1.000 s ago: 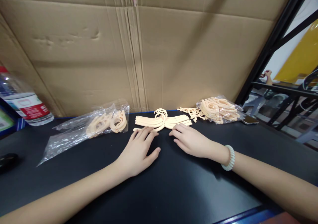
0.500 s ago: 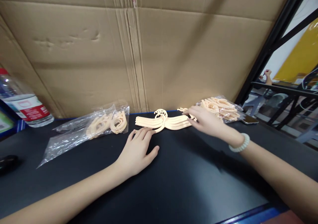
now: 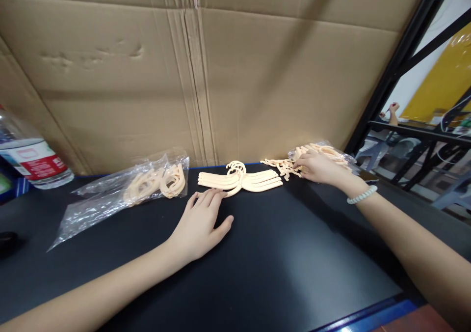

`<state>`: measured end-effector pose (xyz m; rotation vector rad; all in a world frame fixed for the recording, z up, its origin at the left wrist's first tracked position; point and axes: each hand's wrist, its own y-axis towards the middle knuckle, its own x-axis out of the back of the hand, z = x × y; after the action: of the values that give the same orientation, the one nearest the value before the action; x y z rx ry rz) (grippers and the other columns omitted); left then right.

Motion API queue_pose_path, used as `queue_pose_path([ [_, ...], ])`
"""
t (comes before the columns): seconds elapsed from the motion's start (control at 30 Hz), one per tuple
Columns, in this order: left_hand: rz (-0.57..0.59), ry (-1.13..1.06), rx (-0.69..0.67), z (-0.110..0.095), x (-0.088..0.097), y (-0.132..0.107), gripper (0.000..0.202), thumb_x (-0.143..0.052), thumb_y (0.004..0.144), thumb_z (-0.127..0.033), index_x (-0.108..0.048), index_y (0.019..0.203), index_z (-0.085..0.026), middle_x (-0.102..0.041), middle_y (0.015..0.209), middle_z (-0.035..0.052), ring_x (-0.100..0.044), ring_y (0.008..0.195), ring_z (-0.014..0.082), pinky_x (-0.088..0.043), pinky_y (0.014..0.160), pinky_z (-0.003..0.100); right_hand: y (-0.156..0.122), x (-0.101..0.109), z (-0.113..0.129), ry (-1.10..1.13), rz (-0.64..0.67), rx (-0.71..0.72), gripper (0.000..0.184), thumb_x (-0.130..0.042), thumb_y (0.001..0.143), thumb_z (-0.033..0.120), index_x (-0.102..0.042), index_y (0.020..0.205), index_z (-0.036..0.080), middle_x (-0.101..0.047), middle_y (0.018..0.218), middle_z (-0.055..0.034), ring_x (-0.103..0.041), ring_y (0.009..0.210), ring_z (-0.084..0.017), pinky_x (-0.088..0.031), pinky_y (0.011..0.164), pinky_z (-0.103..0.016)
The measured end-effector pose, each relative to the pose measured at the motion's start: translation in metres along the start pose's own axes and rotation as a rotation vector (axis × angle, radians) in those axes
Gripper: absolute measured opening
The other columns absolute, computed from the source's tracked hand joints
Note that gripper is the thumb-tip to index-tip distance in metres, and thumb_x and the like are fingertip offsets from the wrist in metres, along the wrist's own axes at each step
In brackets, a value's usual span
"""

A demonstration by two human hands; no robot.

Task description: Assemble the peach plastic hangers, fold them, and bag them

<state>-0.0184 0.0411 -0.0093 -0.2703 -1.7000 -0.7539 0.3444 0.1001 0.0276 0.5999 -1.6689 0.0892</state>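
Several cream plastic hangers [image 3: 257, 180] lie stacked on the dark table, their hooks fanned together at the back. My left hand [image 3: 200, 224] lies flat over the near left arm of the front hanger, thumb spread away and fingertips touching it. Right of the stack is a loose pile of small cream plastic pieces [image 3: 282, 166]. My right hand [image 3: 318, 169] is at the right end of that pile, in front of a clear bag of cream parts [image 3: 331, 151]. Its fingers are bent and drawn together; what lies between them is hidden.
To the left lies a clear plastic bag [image 3: 91, 209] with curved cream parts [image 3: 172, 180] in it. A bottle [image 3: 40, 162] with a red and white label stands farther left. Cardboard [image 3: 257, 76] walls the table's back. Beyond the black frame [image 3: 390, 81], another person's hand [image 3: 393, 107] shows.
My right hand has moved right, from the right end of the hanger stack to the small pieces and the bag, uncovering the pile. My left hand stays on the front hanger.
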Motion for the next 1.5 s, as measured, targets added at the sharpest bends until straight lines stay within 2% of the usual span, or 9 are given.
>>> queue_pose_path([
  [0.2,-0.015,-0.033,0.001,-0.001,0.001,0.000,0.036,-0.049,0.089,-0.035,-0.050,0.122,-0.018,-0.061,0.126,0.0136,-0.054,0.121,0.0321,-0.030,0.107,0.062,0.001,-0.014,0.021,-0.124,-0.060,-0.173,0.019,-0.056,0.080,0.017,-0.069,0.091,0.008,-0.069,0.087,-0.0218,-0.053,0.103,-0.040,-0.037,0.085,-0.051],
  [0.33,-0.039,-0.074,-0.034,0.000,0.000,0.001,0.035,-0.050,0.089,-0.031,-0.051,0.122,-0.018,-0.062,0.123,0.0134,-0.056,0.117,0.0312,-0.039,0.103,0.056,0.003,-0.016,0.026,-0.111,-0.093,-0.259,0.018,-0.051,0.079,0.012,-0.068,0.075,0.011,-0.068,0.075,-0.0187,-0.057,0.093,-0.035,-0.038,0.079,-0.044],
  [0.53,-0.042,-0.170,-0.079,0.004,-0.003,0.003,0.030,-0.047,0.091,-0.022,-0.054,0.120,-0.017,-0.063,0.111,0.0116,-0.058,0.108,0.0283,-0.047,0.096,0.050,0.001,0.014,0.021,0.040,-0.197,-0.363,0.020,-0.050,0.085,0.019,-0.068,0.077,0.016,-0.070,0.073,-0.0090,-0.063,0.068,-0.022,-0.043,0.062,-0.031],
  [0.67,-0.032,-0.206,-0.101,0.004,-0.004,0.004,0.024,-0.042,0.094,-0.017,-0.060,0.110,-0.018,-0.061,0.097,0.0081,-0.060,0.096,0.0249,-0.050,0.087,0.046,-0.003,0.030,0.026,0.344,-0.315,-0.398,0.015,-0.056,0.083,0.027,-0.068,0.081,0.017,-0.071,0.073,-0.0069,-0.065,0.066,-0.019,-0.047,0.059,-0.029],
  [0.8,-0.010,-0.241,-0.118,0.004,-0.002,0.005,0.026,-0.039,0.095,-0.017,-0.063,0.104,-0.020,-0.059,0.096,0.0080,-0.059,0.092,0.0240,-0.051,0.083,0.043,-0.007,0.034,0.035,0.684,-0.276,-0.311,0.019,-0.061,0.079,0.036,-0.066,0.080,0.017,-0.071,0.075,-0.0068,-0.066,0.068,-0.019,-0.051,0.060,-0.030],
  [1.0,-0.015,-0.249,-0.085,0.002,0.000,0.004,0.027,-0.034,0.096,-0.018,-0.060,0.105,-0.016,-0.058,0.099,0.0101,-0.059,0.088,0.0244,-0.051,0.080,0.042,-0.012,0.043,0.051,0.978,-0.163,-0.304,0.020,-0.070,0.073,0.037,-0.065,0.073,0.017,-0.070,0.076,-0.0059,-0.066,0.067,-0.017,-0.054,0.061,-0.031],
  [1.23,-0.060,-0.250,-0.035,0.003,-0.003,0.004,0.030,-0.032,0.096,-0.020,-0.056,0.113,-0.015,-0.050,0.098,0.0095,-0.059,0.086,0.0245,-0.052,0.079,0.042,-0.010,0.038,0.054,1.233,-0.260,-0.285,0.027,-0.079,0.068,0.041,-0.067,0.075,0.018,-0.068,0.078,-0.0045,-0.061,0.071,-0.015,-0.048,0.061,-0.027],
  [1.37,-0.068,-0.329,0.021,0.003,-0.001,0.004,0.026,-0.032,0.096,-0.022,-0.055,0.106,-0.016,-0.049,0.101,0.0096,-0.058,0.087,0.0242,-0.050,0.083,0.043,-0.009,0.036,0.063,1.426,-0.202,-0.286,0.025,-0.082,0.066,0.034,-0.064,0.073,0.018,-0.064,0.070,-0.0003,-0.058,0.064,-0.011,-0.047,0.061,-0.025],
  [1.5,-0.086,-0.401,0.043,0.005,-0.001,0.005,0.021,-0.035,0.095,-0.022,-0.055,0.101,-0.019,-0.050,0.102,0.0078,-0.057,0.090,0.0236,-0.049,0.086,0.042,-0.010,0.038,0.080,1.462,-0.117,-0.240,0.026,-0.078,0.071,0.035,-0.058,0.072,0.018,-0.061,0.063,0.0013,-0.058,0.059,-0.011,-0.049,0.061,-0.027],
])
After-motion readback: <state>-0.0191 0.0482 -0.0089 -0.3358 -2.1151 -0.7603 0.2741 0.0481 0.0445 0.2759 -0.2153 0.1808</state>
